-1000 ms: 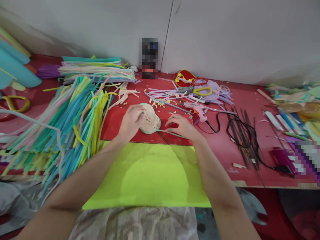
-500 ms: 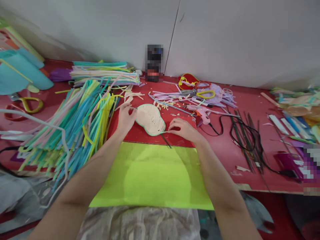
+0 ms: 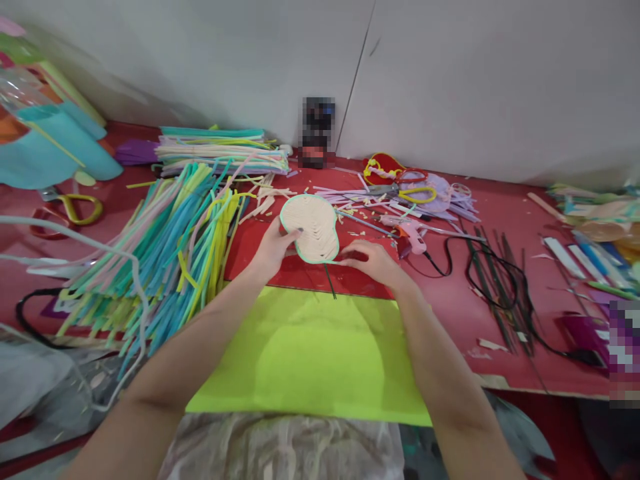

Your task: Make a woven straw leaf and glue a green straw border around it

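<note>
A cream, ridged, petal-shaped piece (image 3: 316,227) with a mint-green pipe cleaner along its edge is held up over the red work surface. My left hand (image 3: 276,248) grips its lower left side, with the thumb on the front face and the other fingers partly hidden behind. At its lower right, my right hand (image 3: 369,261) pinches the loose end of the mint-green pipe cleaner (image 3: 334,262). Thin dark stems (image 3: 331,283) stick out below the piece. Under both forearms lies a lime-green sheet (image 3: 320,353).
Left of my hands lie bundled pastel pipe cleaners (image 3: 165,233) and scissors (image 3: 80,208). Behind on the right are yellow-handled scissors (image 3: 417,195) and a pink glue gun (image 3: 413,237) with a black cord. Dark stems (image 3: 500,293) lie farther right. A pixelated upright object (image 3: 317,132) leans by the wall.
My left hand has shifted from the upper left edge to the lower left, its thumb now over the front. The piece has turned more upright; my right hand stays at the strip's end.
</note>
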Available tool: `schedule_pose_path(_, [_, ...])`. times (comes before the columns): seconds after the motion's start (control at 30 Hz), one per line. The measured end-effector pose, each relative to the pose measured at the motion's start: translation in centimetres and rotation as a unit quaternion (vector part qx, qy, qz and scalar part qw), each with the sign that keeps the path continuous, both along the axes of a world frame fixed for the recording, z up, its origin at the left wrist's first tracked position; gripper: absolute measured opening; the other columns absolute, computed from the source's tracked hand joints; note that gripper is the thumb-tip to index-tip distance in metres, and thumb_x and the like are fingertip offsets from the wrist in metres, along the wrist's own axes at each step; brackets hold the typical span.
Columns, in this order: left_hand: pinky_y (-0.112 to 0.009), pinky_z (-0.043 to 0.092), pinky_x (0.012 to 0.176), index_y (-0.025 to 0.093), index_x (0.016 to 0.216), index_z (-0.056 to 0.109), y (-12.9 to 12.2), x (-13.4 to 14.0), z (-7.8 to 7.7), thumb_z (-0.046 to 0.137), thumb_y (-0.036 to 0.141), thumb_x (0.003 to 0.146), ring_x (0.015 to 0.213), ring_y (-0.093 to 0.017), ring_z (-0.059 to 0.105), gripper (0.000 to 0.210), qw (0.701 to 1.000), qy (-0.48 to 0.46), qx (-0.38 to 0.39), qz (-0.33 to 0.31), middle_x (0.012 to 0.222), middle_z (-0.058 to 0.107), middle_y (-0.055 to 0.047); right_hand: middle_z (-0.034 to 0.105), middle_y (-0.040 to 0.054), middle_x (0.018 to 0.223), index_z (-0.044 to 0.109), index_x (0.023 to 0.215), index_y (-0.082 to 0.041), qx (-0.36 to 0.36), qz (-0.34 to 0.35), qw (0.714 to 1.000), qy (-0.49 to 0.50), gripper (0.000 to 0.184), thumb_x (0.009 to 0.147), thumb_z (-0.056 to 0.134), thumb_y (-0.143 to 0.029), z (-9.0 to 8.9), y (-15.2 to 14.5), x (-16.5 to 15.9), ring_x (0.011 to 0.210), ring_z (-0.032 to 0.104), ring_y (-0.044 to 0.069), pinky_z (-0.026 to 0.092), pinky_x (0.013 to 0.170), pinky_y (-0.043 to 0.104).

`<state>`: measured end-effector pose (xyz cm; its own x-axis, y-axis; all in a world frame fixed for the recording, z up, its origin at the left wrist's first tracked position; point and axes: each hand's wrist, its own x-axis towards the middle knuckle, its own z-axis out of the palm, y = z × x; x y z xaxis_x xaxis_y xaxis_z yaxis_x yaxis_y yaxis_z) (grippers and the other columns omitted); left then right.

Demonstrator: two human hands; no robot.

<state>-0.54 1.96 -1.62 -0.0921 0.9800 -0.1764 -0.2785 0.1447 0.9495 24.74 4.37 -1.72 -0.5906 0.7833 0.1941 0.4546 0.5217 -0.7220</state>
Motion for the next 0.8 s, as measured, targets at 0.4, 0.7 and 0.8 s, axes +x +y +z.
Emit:
schedule_pose_path(0.4, [-0.029, 0.058, 0.082, 0.021, 0.109, 0.065, 1.0, -1.1, 0.2, 0.078, 0.027, 0.07, 0.1, -0.02, 0.067, 0.041, 0.986, -0.088, 0.088, 0.111, 0.118, 0.068, -0.007, 0.073, 0.0038, 0.089, 0.073, 0.087, -0.021, -0.01, -0.262, 0.936, 0.233, 0.024, 0.079, 0.069, -0.043, 3.6, -0.5, -4.9, 0.083, 0.067, 0.018, 0.052, 0.08, 0.032])
schedule_pose_path(0.7, [-0.026, 0.057, 0.08, 0.02, 0.105, 0.068, 1.2, -1.6, 0.4, 0.079, 0.026, 0.069, 0.093, -0.016, 0.068, 0.038, 0.974, -0.121, 0.106, 0.159, 0.11, 0.07, -0.006, 0.066, -0.0013, 0.076, 0.068, 0.086, -0.023, -0.074, -0.267, 0.872, 0.405, 0.019, 0.079, 0.066, -0.04, 2.6, -0.7, -7.9, 0.061, 0.056, 0.01, 0.044, 0.054, 0.023])
schedule_pose_path(0.8, [-0.023, 0.057, 0.077, 0.02, 0.101, 0.068, 1.2, -1.7, 0.8, 0.081, 0.026, 0.067, 0.094, -0.016, 0.067, 0.037, 0.966, -0.141, 0.128, 0.174, 0.112, 0.07, -0.006, 0.049, -0.0071, 0.054, 0.061, 0.077, -0.023, -0.124, -0.229, 0.86, 0.439, 0.01, 0.081, 0.06, -0.032, 2.6, -1.5, -7.2, 0.042, 0.037, 0.006, 0.025, 0.039, 0.02])
